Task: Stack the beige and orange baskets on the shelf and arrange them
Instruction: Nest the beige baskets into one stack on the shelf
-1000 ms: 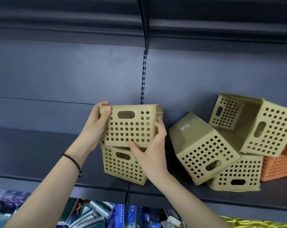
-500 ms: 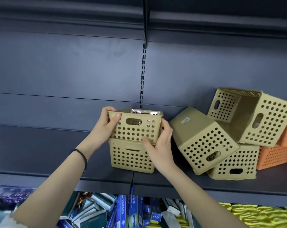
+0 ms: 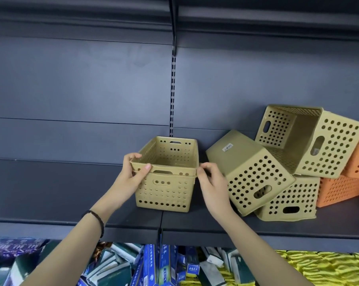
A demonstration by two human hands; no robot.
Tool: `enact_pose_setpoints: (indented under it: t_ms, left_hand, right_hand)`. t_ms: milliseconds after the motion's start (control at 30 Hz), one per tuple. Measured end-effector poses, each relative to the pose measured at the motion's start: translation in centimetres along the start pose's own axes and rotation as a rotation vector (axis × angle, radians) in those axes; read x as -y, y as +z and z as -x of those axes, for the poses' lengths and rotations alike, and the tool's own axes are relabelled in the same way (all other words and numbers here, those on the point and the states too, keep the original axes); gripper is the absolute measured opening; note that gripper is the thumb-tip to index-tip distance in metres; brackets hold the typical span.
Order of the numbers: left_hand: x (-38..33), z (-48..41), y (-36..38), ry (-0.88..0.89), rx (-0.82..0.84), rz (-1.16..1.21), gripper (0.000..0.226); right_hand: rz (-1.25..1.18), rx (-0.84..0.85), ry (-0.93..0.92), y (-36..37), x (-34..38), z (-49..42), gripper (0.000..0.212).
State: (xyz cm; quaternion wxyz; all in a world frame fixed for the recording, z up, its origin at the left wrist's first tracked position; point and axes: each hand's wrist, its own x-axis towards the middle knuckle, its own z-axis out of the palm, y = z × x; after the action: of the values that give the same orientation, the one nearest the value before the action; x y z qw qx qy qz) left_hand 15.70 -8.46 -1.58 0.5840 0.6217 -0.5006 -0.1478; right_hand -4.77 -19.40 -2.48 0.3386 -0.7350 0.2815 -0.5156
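Observation:
Two beige perforated baskets sit nested upright on the dark shelf (image 3: 51, 195): the upper beige basket (image 3: 170, 155) is pushed down into the lower beige basket (image 3: 164, 193), with only its rim showing above. My left hand (image 3: 133, 172) grips the front left corner of the upper rim. My right hand (image 3: 210, 178) touches the right rim corner with its fingertips. To the right lies a heap of three more beige baskets: one tipped bottom-up (image 3: 250, 174), one on its side (image 3: 310, 141), one underneath (image 3: 290, 201). Orange baskets (image 3: 339, 188) lie at the far right.
The shelf's front edge (image 3: 257, 236) runs across the view, with a slotted upright (image 3: 172, 96) in the back panel. Another shelf (image 3: 257, 21) hangs overhead. Below are blue and green boxed goods (image 3: 154, 265) and yellow packaging (image 3: 318, 267).
The upper beige basket has gone down from a raised position into the lower one until nearly flush. Both hands followed it down; the camera view now looks into the baskets from above.

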Motion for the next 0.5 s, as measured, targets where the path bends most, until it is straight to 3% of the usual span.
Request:
enact_pose_setpoints:
  t_ms: [67,200,267,333,433,500]
  left_hand:
    - [-0.4,-0.1,0.4,-0.009,-0.014,-0.005,0.04]
    - [-2.0,-0.5,1.2,-0.027,-0.079,-0.148,0.049]
    - [-3.7,-0.5,2.1,0.18,-0.203,-0.495,0.049]
    - [-5.9,-0.3,4.0,0.523,-0.257,-0.804,0.044]
    - [-9.0,0.1,8.3,0.855,-0.078,-0.998,0.036]
    - [-10.0,-0.1,11.7,0.928,0.035,-1.077,0.037]
  right_hand:
    - [0.04,-0.041,-0.058,-1.1,0.2,0.0,0.008]
    - [0.11,-0.041,-0.113,-2.6,0.6,0.0,0.012]
    - [0.251,-0.206,-0.25,-4.0,0.4,0.2,0.011]
    - [0.396,-0.379,-0.395,-6.3,0.1,0.4,0.016]
    - [0.551,-0.478,-0.423,-10.6,-1.2,0.6,0.017]
    - [0.627,-0.504,-0.368,-13.1,-2.6,0.9,0.02]
